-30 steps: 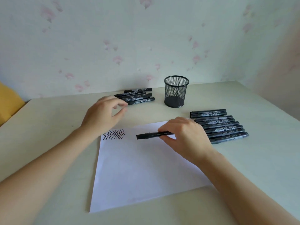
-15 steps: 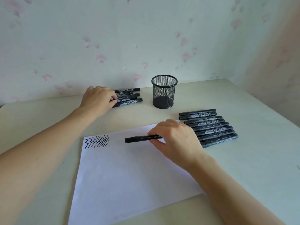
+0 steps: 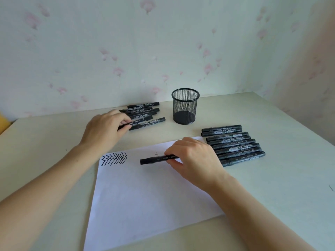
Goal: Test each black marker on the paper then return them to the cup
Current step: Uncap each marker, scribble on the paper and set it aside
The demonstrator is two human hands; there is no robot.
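Observation:
My right hand (image 3: 194,160) pinches a capped black marker (image 3: 155,159) that lies sideways over the white paper (image 3: 145,200). Black zigzag strokes (image 3: 114,158) mark the paper's top left corner. My left hand (image 3: 104,130) reaches into the left pile of black markers (image 3: 145,114) and its fingers curl round one of them. The black mesh cup (image 3: 184,105) stands behind the paper, with no marker visible inside. A row of several black markers (image 3: 233,144) lies to the right of my right hand.
The table (image 3: 281,187) is pale and meets a flowered wall just behind the cup. A yellow object (image 3: 3,122) shows at the far left edge. The table's right edge runs down the frame's right side.
My left hand moved from above the zigzag strokes back to the left marker pile and closed its fingers on a marker there. My right hand kept its marker over the paper.

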